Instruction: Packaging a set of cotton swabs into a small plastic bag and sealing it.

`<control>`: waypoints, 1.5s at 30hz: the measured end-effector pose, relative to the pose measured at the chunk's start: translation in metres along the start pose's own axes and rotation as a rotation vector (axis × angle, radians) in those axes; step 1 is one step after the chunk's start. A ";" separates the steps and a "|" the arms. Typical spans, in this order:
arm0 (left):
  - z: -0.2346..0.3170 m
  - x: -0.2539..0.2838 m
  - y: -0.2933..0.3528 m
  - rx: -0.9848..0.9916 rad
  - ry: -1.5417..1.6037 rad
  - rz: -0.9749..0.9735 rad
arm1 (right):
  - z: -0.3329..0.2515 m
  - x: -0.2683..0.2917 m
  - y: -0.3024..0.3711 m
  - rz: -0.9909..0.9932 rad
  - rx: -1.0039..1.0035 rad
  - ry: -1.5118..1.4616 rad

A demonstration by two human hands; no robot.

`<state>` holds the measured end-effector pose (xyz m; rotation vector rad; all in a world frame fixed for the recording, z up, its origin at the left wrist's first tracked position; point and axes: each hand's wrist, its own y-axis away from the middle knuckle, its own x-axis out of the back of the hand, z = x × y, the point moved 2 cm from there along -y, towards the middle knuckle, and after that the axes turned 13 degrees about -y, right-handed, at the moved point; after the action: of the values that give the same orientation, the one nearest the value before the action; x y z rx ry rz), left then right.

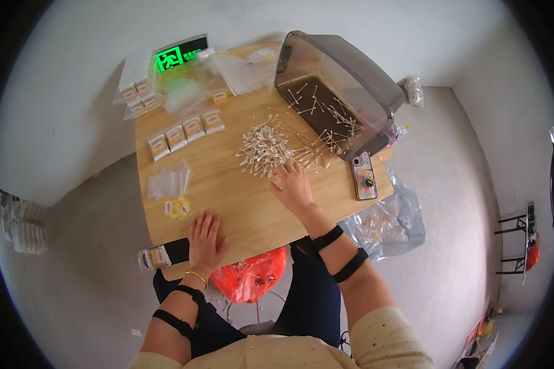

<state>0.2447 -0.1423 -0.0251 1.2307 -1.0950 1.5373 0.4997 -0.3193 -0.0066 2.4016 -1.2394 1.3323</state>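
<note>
A loose heap of cotton swabs (pixel 263 147) lies in the middle of the wooden table (pixel 252 212). My right hand (pixel 293 189) reaches to the near edge of this heap, its fingers slightly bent and the thumb apart; nothing shows gripped in it. Flat on the table's near left part rests my left hand (pixel 207 238), fingers stretched out. Beside it, at the table's left corner, a clear packet of cotton swabs (pixel 156 258) lies against a black holder (pixel 177 251). Small yellow and white cards (pixel 178 208) and clear empty bags (pixel 168 182) lie beyond my left hand.
A grey see-through bin (pixel 345 67) lies tipped on its side, swabs spilling from its mouth. Filled swab packets (pixel 184 131) stand in a row at left. A phone (pixel 364 176) lies near the right edge. Below hang a red bag (pixel 252 277) and a clear bag (pixel 391 218).
</note>
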 end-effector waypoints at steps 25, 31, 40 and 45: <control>-0.002 0.000 0.005 0.025 0.047 0.058 | -0.003 -0.015 -0.021 -0.025 -0.394 -0.541; -0.004 0.006 0.007 0.032 0.060 0.062 | -0.025 -0.040 0.003 -0.410 -0.516 -0.889; -0.005 -0.003 0.009 0.040 0.103 0.088 | -0.070 -0.060 0.002 -0.623 -0.088 -0.323; -0.006 -0.002 0.011 0.037 0.090 0.068 | -0.071 -0.057 0.009 -0.498 -0.090 -0.362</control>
<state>0.2331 -0.1395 -0.0295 1.1474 -1.0634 1.6552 0.4319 -0.2584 -0.0093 2.7102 -0.6583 0.7102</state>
